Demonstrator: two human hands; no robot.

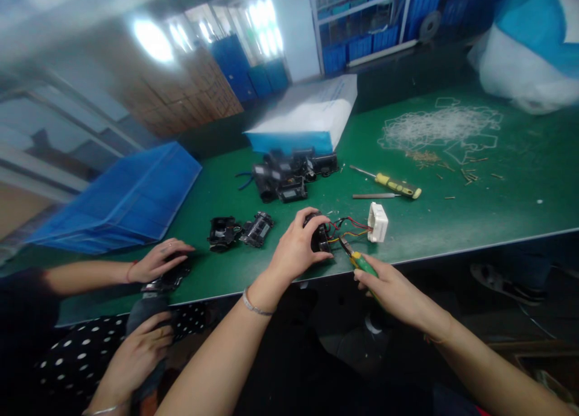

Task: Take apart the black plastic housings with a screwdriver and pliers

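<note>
My left hand (296, 244) grips a black plastic housing (320, 238) near the front edge of the green bench. Red, black and yellow wires (350, 226) run from this housing to a white plastic part (377, 223) on its right. In my right hand (384, 280) is a pair of diagonal cutters (357, 258) with green and yellow handles. The cutters' jaws lie at the wires, just right of the housing; whether they touch a wire I cannot tell. Two more black housings, a squarish one (223, 233) and a tilted one (257, 229), lie left of my left hand.
A co-worker's hands (163, 260) are at the left with another black part. Behind stand a pile of black housings (284, 175), a white-and-blue box (307, 111) and a blue bin (122, 199). At right lie a screwdriver (398, 185), a thin rod (373, 196), tangled clear loops (438, 126) and brass pins (469, 175).
</note>
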